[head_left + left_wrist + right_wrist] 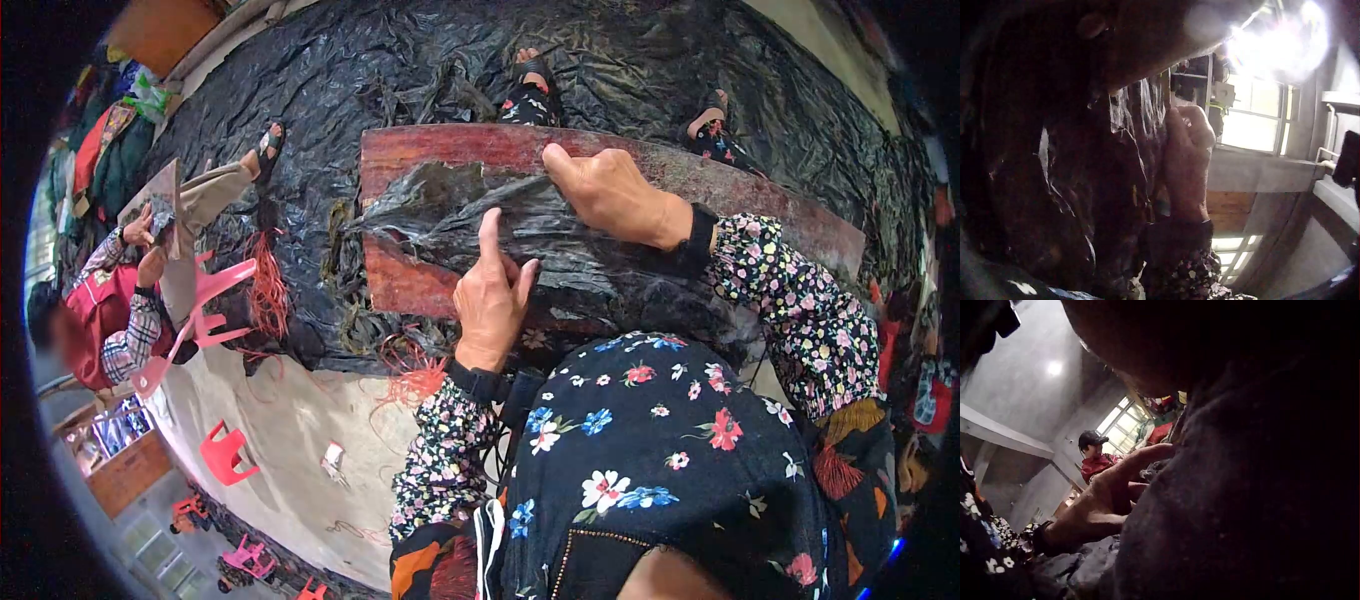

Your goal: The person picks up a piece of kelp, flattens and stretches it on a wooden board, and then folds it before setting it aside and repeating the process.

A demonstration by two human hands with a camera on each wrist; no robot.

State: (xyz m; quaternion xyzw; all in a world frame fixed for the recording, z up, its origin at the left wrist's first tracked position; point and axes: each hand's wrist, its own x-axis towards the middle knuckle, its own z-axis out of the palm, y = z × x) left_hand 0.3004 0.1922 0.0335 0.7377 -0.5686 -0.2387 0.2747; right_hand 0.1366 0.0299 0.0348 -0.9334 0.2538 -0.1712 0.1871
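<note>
A reddish wooden board [420, 145] lies across the person's lap, with a dark, crinkled, leaf-like sheet [430, 215] spread over it. On the far side, the right hand [620, 195] has its fingers curled and pinches a raised fold of the sheet. The left wrist view shows this right hand [1188, 156] as a fist beside the hanging folds. Nearer the body, the left hand [490, 310] touches the sheet with a straight index finger, its thumb held apart. In the right wrist view the left hand [1104, 500] reaches along the dark sheet, which hides much there.
Black crinkled sheeting [640, 60] covers the floor around the feet. Red string bundles [268, 290] lie left of the board. Another person [120, 310] sits at the left with a board. A pink stool [215, 290] and a red stool [227, 453] stand nearby.
</note>
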